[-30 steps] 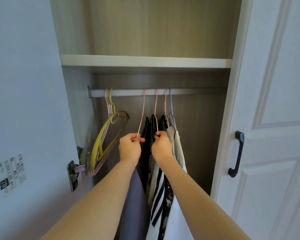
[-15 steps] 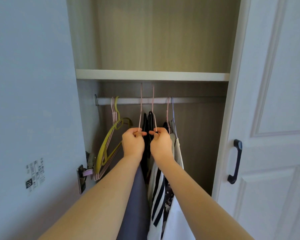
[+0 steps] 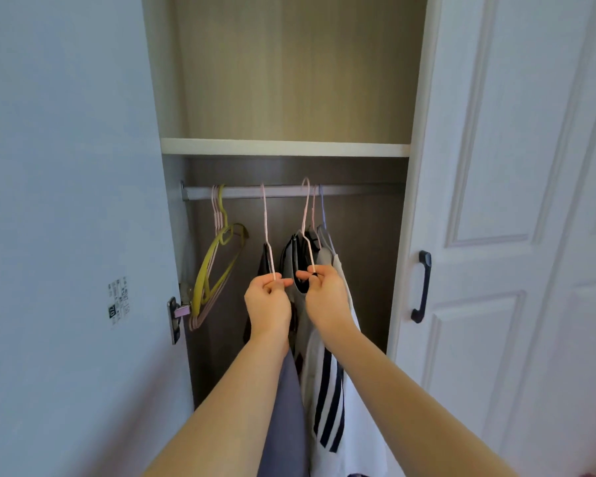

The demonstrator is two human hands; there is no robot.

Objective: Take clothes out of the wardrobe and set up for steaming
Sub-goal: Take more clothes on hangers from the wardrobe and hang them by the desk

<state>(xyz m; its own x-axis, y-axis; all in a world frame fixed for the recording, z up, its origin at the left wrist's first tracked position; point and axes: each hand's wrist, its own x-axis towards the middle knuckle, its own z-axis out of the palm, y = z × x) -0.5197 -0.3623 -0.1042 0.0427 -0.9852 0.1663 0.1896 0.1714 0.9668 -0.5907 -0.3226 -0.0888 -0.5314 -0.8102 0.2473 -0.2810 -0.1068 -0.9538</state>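
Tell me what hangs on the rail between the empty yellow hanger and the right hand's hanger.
Head view: only the pink hanger pinched by the left hand.

A pale blue wardrobe door [image 3: 66, 201] stands open on the left, a small printed label [image 3: 118, 302] stuck to its inner face and a metal hinge [image 3: 175, 318] at its edge. On the right, a white panelled door [image 3: 516, 201] carries a dark pull handle [image 3: 422, 287]. A white-edged shelf [image 3: 284, 147] spans the wood-grain interior. A cluster of bare hangers [image 3: 217, 266], yellow-green and pink, dangles near the left wall.
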